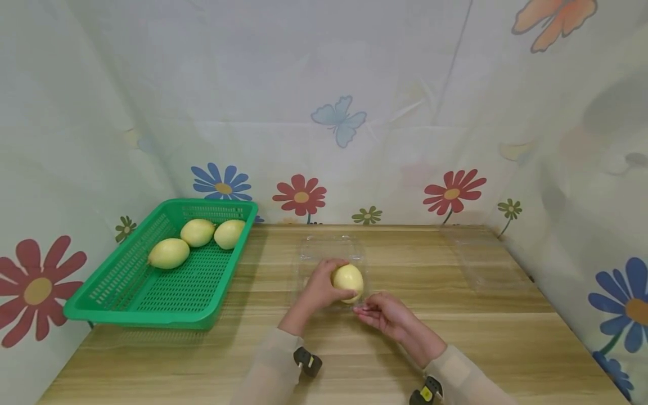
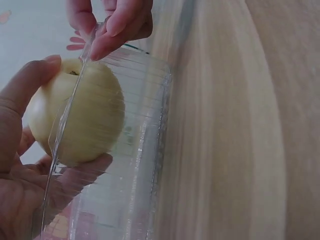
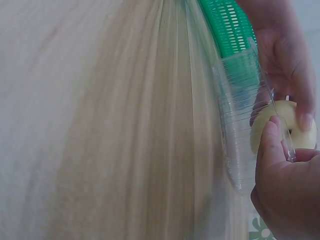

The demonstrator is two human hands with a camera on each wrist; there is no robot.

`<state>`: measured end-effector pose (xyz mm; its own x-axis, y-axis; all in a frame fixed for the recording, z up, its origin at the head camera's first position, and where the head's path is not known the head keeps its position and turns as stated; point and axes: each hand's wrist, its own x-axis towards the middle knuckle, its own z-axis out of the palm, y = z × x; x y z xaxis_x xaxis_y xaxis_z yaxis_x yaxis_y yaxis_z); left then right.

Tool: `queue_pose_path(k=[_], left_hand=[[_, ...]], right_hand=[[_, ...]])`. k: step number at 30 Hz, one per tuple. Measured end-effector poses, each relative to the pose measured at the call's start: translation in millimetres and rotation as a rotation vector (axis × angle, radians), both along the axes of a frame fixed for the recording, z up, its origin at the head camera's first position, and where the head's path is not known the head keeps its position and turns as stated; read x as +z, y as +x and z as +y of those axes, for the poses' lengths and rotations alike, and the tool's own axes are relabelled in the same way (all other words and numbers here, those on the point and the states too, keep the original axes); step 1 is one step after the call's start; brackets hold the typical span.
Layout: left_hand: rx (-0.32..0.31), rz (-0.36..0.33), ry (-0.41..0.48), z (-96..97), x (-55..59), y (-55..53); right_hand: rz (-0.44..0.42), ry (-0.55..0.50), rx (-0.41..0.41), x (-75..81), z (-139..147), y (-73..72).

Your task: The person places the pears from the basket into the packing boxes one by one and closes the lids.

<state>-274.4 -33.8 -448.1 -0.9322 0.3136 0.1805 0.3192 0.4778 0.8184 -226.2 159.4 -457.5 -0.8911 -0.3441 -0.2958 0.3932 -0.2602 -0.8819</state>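
Observation:
My left hand [image 1: 320, 286] grips a smooth, pale yellow fruit [image 1: 348, 283], with the thumb and fingers spread around its sides. A small dark stem dimple shows on the fruit [image 2: 75, 110] in the left wrist view. The fruit is at the opening of a clear plastic box [image 3: 237, 125], partly seen through its ribbed wall. At the near right corner, my right hand [image 1: 387, 318] pinches the box's thin rim between thumb and fingers. The box's clear lid [image 1: 331, 246] stands folded back at the far side.
A green slotted basket [image 1: 217, 301] stands to the left, holding three more pale yellow fruits [image 1: 169, 253]. Another clear plastic container [image 1: 486, 259] lies at the back right of the wooden table [image 1: 405, 253]. A flower-printed curtain [image 1: 263, 140] rises behind the table.

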Motion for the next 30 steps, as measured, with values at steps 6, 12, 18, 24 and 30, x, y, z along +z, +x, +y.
queue_pose_path(k=[6,12,18,24,30], left_hand=[[-0.023,-0.019,-0.049,1.6,-0.9,-1.9],[-0.067,-0.044,-0.089,3.6,-4.6,-5.8],[-0.120,-0.043,-0.099,6.3,-3.5,-8.3],[-0.140,-0.056,-0.110,6.7,-1.9,-10.7],[-0.165,-0.063,-0.108,6.0,-4.7,-13.6]], right_hand=[[-0.001,0.008,-0.002,-0.9,-1,0.4],[-0.002,0.019,-0.006,-1.7,-1,1.6],[-0.003,0.005,-0.004,1.1,-1,2.1],[-0.001,0.014,0.000,1.1,-1,2.1],[0.000,0.016,0.005,0.0,-1,1.3]])
